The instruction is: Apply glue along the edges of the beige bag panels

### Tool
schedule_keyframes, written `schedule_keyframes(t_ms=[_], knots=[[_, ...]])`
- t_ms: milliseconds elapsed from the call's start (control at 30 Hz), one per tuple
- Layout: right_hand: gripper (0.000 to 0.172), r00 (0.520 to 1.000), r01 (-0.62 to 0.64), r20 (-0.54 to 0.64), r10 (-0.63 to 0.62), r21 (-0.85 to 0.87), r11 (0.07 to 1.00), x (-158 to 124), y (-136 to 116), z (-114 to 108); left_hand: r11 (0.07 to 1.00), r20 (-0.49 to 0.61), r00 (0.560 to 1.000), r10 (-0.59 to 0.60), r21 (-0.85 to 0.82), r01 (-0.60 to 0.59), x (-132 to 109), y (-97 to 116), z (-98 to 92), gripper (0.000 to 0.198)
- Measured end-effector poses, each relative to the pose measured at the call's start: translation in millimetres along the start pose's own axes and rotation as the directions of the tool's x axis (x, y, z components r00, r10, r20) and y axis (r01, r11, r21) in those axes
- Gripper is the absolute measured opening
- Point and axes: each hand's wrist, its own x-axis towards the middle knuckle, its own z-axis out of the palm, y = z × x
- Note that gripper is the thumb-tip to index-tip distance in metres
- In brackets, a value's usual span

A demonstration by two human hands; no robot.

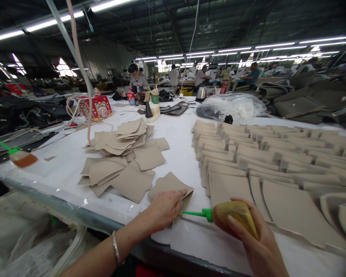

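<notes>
My right hand (262, 242) is wrapped round a squeeze bottle (233, 217) of yellowish liquid with a long green nozzle. The bottle lies nearly level, and the nozzle's tip points left, close to my left fingers. Under my left hand (167, 207) is a beige panel (168, 182) at the table's front edge; the fingers grip its right side, where an edge is lifted. Whether the nozzle touches the panel I cannot tell. A loose heap of similar beige panels (135, 181) lies beyond my left hand. To the right, overlapping beige panels (227, 186) stand in long rows.
The white-covered table (178, 134) bears a second green-tipped bottle (23, 158) at left, a red patterned box (99, 107), a white container (154, 111), a kettle (201, 94) and a clear plastic bag (233, 105). A hose (88, 84) hangs down at left. Several people work farther back.
</notes>
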Motion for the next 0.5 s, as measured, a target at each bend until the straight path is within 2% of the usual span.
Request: schedule_keyframes(t_ms=[67,267,400,500], knots=[[0.05,0.999,-0.032,-0.016,0.031,-0.042,0.999,-3,-5,5,1.0,-0.004,1.0,0.002,-0.002,-0.002,0,0,-0.1,0.047],[0.049,0.99,-0.089,0.104,0.099,-0.09,0.992,-15,-11,10,1.0,-0.028,1.0,-0.011,-0.024,0.01,1,0,2.1,0.047],[0.046,0.996,-0.068,0.052,0.074,-0.1,0.993,-15,-13,10,0.999,-0.04,0.999,-0.018,-0.033,0.016,1,-1,4.2,0.047],[0.045,0.993,-0.062,0.092,0.071,-0.098,0.993,-16,-15,12,0.999,-0.05,0.999,-0.006,-0.045,0.004,1,-1,4.2,0.048]])
